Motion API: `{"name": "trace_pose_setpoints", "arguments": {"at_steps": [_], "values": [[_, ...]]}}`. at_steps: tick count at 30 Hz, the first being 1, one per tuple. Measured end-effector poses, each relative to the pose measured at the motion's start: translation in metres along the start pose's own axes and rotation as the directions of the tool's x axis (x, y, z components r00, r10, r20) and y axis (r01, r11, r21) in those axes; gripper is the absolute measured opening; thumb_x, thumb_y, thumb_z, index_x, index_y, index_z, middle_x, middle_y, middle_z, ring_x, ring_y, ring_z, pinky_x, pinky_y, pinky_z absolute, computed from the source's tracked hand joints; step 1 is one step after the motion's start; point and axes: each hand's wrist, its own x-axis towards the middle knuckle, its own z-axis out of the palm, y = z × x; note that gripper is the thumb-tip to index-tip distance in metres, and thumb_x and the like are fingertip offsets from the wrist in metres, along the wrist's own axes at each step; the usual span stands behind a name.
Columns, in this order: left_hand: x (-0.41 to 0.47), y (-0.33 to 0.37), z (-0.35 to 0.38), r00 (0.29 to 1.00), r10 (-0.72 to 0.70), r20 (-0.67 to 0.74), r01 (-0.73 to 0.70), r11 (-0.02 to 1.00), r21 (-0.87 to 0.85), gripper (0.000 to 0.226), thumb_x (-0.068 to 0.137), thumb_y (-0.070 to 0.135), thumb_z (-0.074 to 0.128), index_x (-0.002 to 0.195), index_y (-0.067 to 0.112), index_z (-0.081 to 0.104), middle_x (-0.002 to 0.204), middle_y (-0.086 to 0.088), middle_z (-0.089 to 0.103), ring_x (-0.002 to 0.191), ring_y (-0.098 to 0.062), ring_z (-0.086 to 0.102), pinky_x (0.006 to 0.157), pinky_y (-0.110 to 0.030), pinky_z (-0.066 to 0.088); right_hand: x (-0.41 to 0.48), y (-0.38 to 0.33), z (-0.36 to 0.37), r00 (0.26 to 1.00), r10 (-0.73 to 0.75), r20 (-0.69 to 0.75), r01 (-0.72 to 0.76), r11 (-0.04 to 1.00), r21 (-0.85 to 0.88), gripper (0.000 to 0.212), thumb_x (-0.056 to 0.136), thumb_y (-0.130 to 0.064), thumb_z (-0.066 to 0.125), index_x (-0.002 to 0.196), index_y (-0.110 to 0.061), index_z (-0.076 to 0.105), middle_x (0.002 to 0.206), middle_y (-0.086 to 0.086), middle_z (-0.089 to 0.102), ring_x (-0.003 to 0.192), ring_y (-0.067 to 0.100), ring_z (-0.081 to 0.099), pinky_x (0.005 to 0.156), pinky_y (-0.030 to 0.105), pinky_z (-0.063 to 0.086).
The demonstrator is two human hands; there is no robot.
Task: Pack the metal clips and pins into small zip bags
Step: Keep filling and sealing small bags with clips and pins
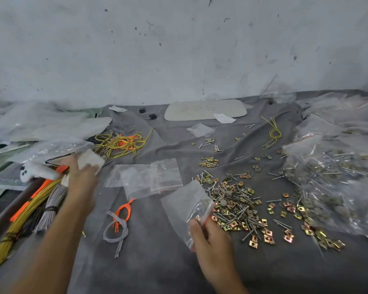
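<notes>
One zip bag (183,205) pinched by right hand (210,240); left hand (82,179) blurred, grip unclear.

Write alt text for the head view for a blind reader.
A right hand pinches a small zip bag beside a pile of brass clips and pins on grey cloth. The blurred left hand is at a whitish bundle; empty zip bags lie between.

SITE: small packing workshop | SURFACE: grey cloth (157,262) under heap of metal clips and pins (234,209) | RIGHT OF HEAP: filled zip bags (331,170) | LEFT OF HEAP: empty zip bags (145,179), bundled wires (30,209) | BEHIND HEAP: stained, scuffed wall (179,49)
</notes>
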Motion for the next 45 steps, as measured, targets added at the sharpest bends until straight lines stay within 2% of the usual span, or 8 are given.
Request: {"name": "trace_pose_setpoints", "arguments": {"at_steps": [5,11,17,22,26,38,42,45], "values": [[-0.127,-0.032,0.035,0.889,0.246,0.386,-0.337,0.923,0.188,0.012,0.088,0.014,0.066,0.092,0.025,0.070,0.089,0.008,0.071,0.088,-0.015,0.066,0.077,-0.027,0.049,0.001,-0.005,-0.003,0.999,0.003,0.054,-0.013,0.981,0.192,0.023,0.097,-0.033,0.061,0.078,-0.022,0.068,0.068,0.000,0.071,0.060,0.012,0.069,0.055,0.020,0.051],[-0.210,-0.059,0.055,0.611,0.386,0.691,-0.694,0.681,0.233,0.027,0.081,0.035,0.074,0.107,0.035,0.065,0.096,0.020,0.059,0.093,-0.003,0.055,0.085,-0.021,0.042,0.004,-0.006,-0.010,0.994,0.032,0.103,-0.059,0.960,0.274,0.029,0.100,-0.044,0.052,0.083,-0.033,0.072,0.077,-0.004,0.074,0.074,0.005,0.070,0.066,0.014,0.049],[-0.198,-0.057,0.058,0.725,0.380,0.574,-0.624,0.716,0.314,0.005,0.086,0.028,0.071,0.084,0.032,0.071,0.087,0.023,0.069,0.073,-0.001,0.061,0.069,-0.017,0.046,0.007,-0.006,-0.009,0.972,0.057,0.229,-0.161,0.869,0.468,0.040,0.101,-0.046,0.050,0.098,-0.015,0.075,0.090,0.012,0.076,0.087,0.026,0.074,0.067,0.035,0.060],[-0.194,-0.059,0.061,0.883,0.064,0.464,-0.179,0.962,0.208,0.012,0.086,0.012,0.077,0.078,0.021,0.076,0.072,0.002,0.074,0.068,-0.013,0.067,0.065,-0.032,0.054,0.007,-0.005,-0.008,0.981,-0.023,0.193,-0.065,0.898,0.436,0.023,0.099,-0.037,0.054,0.094,-0.023,0.072,0.088,0.010,0.074,0.077,0.024,0.072,0.060,0.033,0.058],[-0.192,-0.057,0.063,0.901,-0.126,0.416,0.120,0.992,0.040,0.020,0.088,-0.002,0.069,0.070,0.007,0.073,0.057,-0.001,0.062,0.054,-0.008,0.051,0.051,-0.016,0.040,0.008,0.000,-0.007,0.982,-0.026,0.185,-0.058,0.898,0.435,0.026,0.104,-0.013,0.049,0.092,-0.016,0.072,0.081,0.011,0.071,0.069,0.021,0.067,0.059,0.032,0.057],[-0.203,-0.043,0.070,0.870,-0.221,0.441,0.272,0.961,-0.055,0.018,0.086,-0.012,0.062,0.071,-0.004,0.066,0.052,-0.006,0.052,0.043,-0.005,0.044,0.040,-0.014,0.034,0.008,0.004,-0.007,0.974,-0.028,0.223,-0.065,0.916,0.396,0.028,0.106,-0.026,0.046,0.098,-0.016,0.071,0.085,0.012,0.074,0.074,0.024,0.073,0.065,0.034,0.060],[-0.195,-0.048,0.065,0.960,0.062,0.273,-0.115,0.977,0.182,0.018,0.093,0.004,0.064,0.076,0.009,0.063,0.060,0.005,0.059,0.055,-0.007,0.050,0.055,-0.021,0.041,0.007,0.004,-0.005,0.982,-0.019,0.186,-0.047,0.938,0.343,0.029,0.107,-0.021,0.043,0.096,-0.012,0.068,0.084,0.014,0.071,0.070,0.023,0.070,0.063,0.035,0.059],[-0.199,-0.047,0.058,0.852,0.314,0.419,-0.493,0.751,0.439,0.014,0.090,0.026,0.071,0.097,0.026,0.059,0.084,0.008,0.062,0.073,-0.007,0.058,0.069,-0.025,0.046,0.005,0.005,-0.005,0.984,-0.092,0.154,0.054,0.970,0.235,0.028,0.106,-0.020,0.046,0.087,-0.018,0.067,0.080,0.006,0.071,0.071,0.018,0.068,0.066,0.037,0.058]]}}
